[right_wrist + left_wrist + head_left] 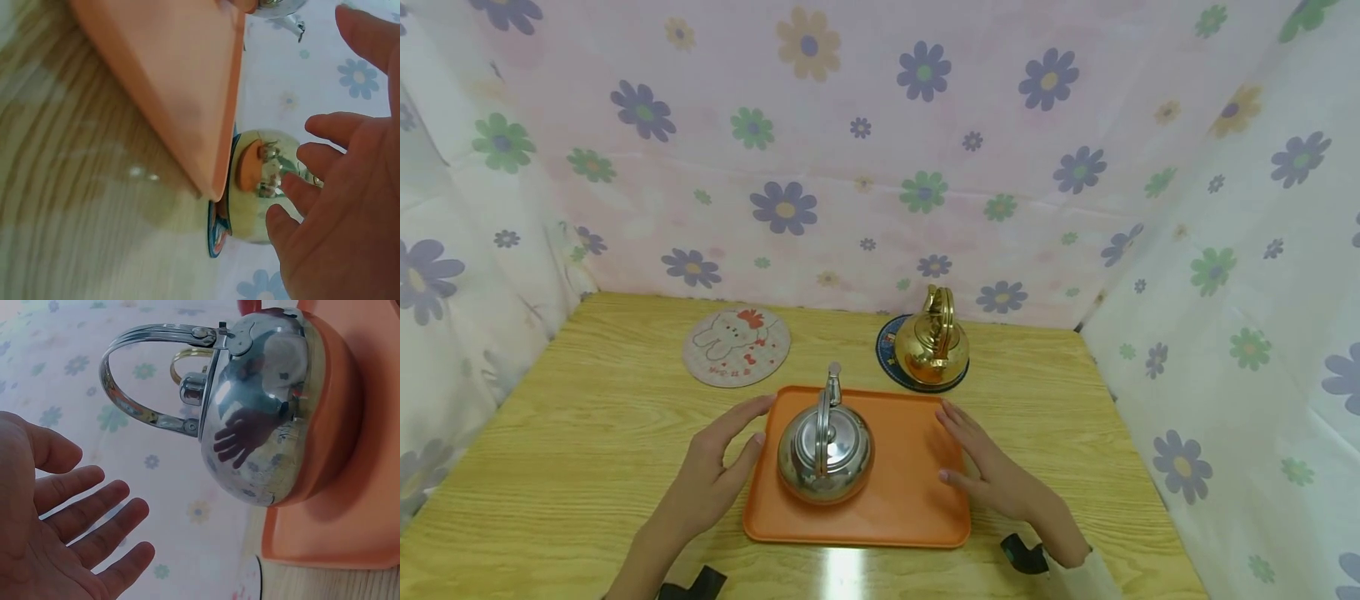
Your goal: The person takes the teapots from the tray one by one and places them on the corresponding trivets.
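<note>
Head view: note left hand (713,468) and right hand (996,477), spread, empty, beside orange tray (910,475), probably stiff, left-heavy under silver kettle (842,462); best held by short sides.

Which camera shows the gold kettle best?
The head view: the gold kettle appears whole on its blue mat. The left wrist view shows little beyond its handle, behind the silver kettle; in the right wrist view, the right hand hides part.
</note>
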A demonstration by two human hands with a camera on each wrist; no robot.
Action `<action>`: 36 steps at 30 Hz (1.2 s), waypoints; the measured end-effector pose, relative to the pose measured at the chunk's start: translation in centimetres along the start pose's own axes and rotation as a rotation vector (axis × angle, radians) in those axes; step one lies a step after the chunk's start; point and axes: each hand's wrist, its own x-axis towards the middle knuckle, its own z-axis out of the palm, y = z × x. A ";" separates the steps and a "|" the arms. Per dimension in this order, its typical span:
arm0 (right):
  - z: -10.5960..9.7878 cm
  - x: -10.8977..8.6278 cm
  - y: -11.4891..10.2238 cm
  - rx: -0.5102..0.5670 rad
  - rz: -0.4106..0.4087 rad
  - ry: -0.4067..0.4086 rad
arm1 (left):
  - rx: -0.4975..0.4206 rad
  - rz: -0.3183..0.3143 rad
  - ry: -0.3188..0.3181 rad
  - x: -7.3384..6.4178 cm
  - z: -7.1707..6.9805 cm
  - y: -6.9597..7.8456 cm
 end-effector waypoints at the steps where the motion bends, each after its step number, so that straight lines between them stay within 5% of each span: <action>1: 0.0 -0.2 0.1 -0.001 0.003 -0.007 | 0.002 0.004 -0.001 0.0 0.0 0.0; 11: -0.2 -1.4 0.8 0.006 0.050 -0.048 | -0.052 -0.035 -0.024 0.2 0.2 0.9; 18: -0.3 -1.8 1.4 -0.016 0.042 -0.038 | -0.395 -0.072 -0.033 1.4 1.1 2.4; 25: -0.3 -1.9 1.9 -0.020 0.044 -0.044 | -0.608 -0.130 -0.049 2.7 1.2 3.6; 36: -0.5 -1.9 2.9 -0.030 0.015 -0.028 | -0.738 -0.105 -0.072 2.5 1.5 3.1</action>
